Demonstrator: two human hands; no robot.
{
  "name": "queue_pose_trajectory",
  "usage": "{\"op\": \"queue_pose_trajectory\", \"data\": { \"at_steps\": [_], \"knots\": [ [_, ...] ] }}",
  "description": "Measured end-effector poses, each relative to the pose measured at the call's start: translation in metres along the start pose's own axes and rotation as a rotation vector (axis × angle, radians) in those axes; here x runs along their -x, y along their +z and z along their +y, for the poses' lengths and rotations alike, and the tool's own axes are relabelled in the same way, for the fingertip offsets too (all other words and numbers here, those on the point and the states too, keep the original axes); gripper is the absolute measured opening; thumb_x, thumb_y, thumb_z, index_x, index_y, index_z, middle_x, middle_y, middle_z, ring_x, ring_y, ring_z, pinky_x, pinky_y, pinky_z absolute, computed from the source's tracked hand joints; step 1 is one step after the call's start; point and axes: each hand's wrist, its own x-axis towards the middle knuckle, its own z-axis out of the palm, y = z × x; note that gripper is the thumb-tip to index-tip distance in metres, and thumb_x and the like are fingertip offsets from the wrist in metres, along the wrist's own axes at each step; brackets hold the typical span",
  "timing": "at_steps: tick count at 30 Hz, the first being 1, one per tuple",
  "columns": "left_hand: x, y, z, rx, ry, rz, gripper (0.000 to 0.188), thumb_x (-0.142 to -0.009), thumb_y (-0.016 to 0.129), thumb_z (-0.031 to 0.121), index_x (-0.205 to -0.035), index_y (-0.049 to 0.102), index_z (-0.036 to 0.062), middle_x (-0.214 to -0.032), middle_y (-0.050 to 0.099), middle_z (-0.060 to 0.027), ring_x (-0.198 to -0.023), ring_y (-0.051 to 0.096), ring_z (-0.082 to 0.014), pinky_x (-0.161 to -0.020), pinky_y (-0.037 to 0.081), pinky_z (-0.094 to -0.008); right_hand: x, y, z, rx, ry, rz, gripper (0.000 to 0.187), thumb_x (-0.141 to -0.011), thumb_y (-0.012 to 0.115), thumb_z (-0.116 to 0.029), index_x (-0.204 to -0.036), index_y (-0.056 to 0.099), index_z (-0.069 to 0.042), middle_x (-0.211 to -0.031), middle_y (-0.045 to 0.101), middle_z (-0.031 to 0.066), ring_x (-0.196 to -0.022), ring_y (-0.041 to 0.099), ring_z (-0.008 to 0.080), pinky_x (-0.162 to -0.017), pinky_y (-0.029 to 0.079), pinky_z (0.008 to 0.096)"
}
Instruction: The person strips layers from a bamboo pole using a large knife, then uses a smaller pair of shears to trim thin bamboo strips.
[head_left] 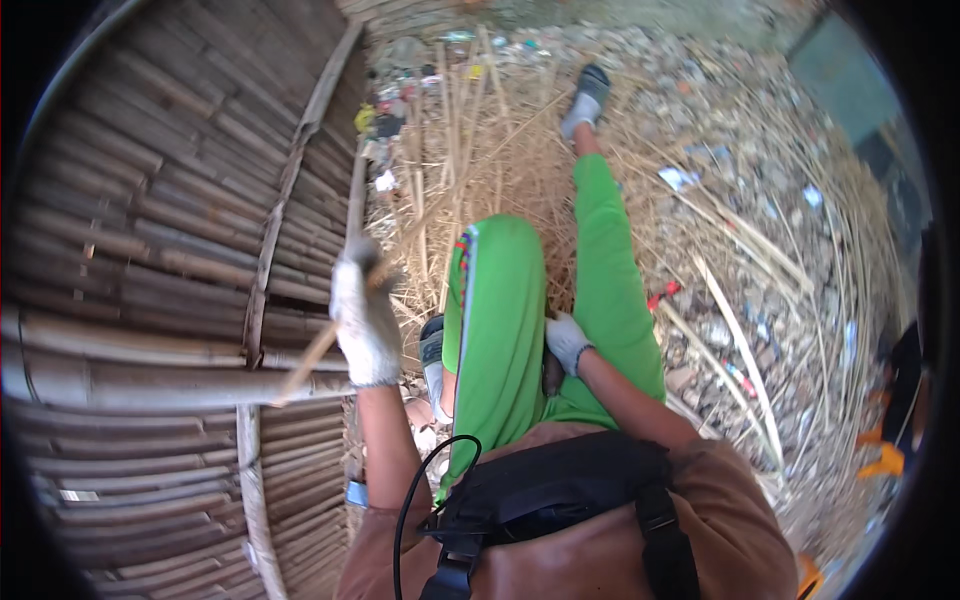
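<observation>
My left hand (362, 325), in a white glove, is raised by the bamboo wall and closed around a wooden-handled tool. The pale handle (308, 365) sticks out below my fist, blurred by motion. At its upper end a dark, blunt, hammer-like head (367, 262) shows, too smeared to tell its exact kind. Low between my green-trousered thighs is my right hand (567, 342), also gloved, its fingers curled and partly hidden. A dark brown rounded thing (553, 376) shows just below that hand; whether it is gripped there I cannot tell.
A bamboo-slat wall (150, 220) with a thick horizontal pole (170, 383) stands close on my left. Loose straw and split strips (470, 130) lie around my legs. Longer bamboo strips (742, 350) rest on littered, stony ground to the right. Someone in dark clothes (908, 385) is at the right edge.
</observation>
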Motion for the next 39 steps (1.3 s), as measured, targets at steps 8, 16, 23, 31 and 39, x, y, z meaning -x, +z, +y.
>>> {"op": "queue_pose_trajectory", "data": {
  "at_steps": [8, 16, 23, 31, 39],
  "knots": [
    [0.083, 0.005, -0.063, 0.228, -0.195, -0.375, 0.021, -0.102, 0.076, 0.022, -0.112, 0.07, 0.0048, -0.132, 0.056, -0.0149, -0.118, 0.062, -0.0223, -0.097, 0.056, -0.031, 0.003, 0.005, -0.01, 0.407, 0.022, 0.166, 0.052, -0.093, 0.063, -0.03, -0.126, 0.064, 0.011, -0.11, 0.074, 0.0298, -0.097, 0.075, 0.0394, -0.088, 0.059, 0.0454],
    [0.05, -0.02, -0.042, -0.518, -0.043, -0.98, 0.044, -0.095, 0.061, -0.012, -0.133, 0.074, 0.003, -0.159, 0.052, -0.0275, -0.135, 0.064, -0.0385, -0.104, 0.06, -0.0431, 0.004, -0.003, -0.013, 0.222, 0.038, 0.094, 0.054, -0.092, 0.063, -0.03, -0.126, 0.064, 0.013, -0.108, 0.075, 0.029, -0.097, 0.076, 0.0388, -0.087, 0.06, 0.046],
    [0.051, -0.023, -0.032, -0.022, -0.451, -0.78, 0.034, -0.102, 0.065, 0.013, -0.124, 0.072, -0.0121, -0.154, 0.055, -0.0295, -0.117, 0.074, -0.0349, -0.098, 0.064, -0.045, 0.009, 0.0, -0.021, 0.363, 0.031, 0.134, 0.061, -0.094, 0.061, -0.034, -0.131, 0.06, 0.014, -0.121, 0.07, 0.0371, -0.113, 0.072, 0.0445, -0.098, 0.056, 0.0471],
    [0.087, 0.0, -0.007, -0.508, -0.491, -0.452, 0.02, -0.103, 0.072, 0.01, -0.121, 0.069, 0.0007, -0.097, 0.071, -0.0039, -0.082, 0.07, -0.0123, -0.069, 0.06, -0.029, 0.079, 0.001, -0.083, -0.053, -0.139, 0.203, 0.045, -0.097, 0.068, -0.028, -0.13, 0.06, 0.001, -0.078, 0.066, 0.0092, -0.058, 0.063, 0.0225, -0.058, 0.054, 0.0418],
    [0.091, -0.025, -0.006, -0.511, -0.753, -0.56, 0.028, -0.109, 0.064, 0.03, -0.116, 0.068, 0.0027, -0.082, 0.062, 0.0002, -0.062, 0.056, -0.0083, -0.053, 0.044, -0.0253, 0.077, -0.044, -0.127, 0.336, -0.488, 0.385, 0.054, -0.099, 0.068, -0.025, -0.148, 0.06, -0.003, -0.087, 0.073, 0.011, -0.08, 0.07, 0.0198, -0.078, 0.056, 0.0374]
  ]
}}
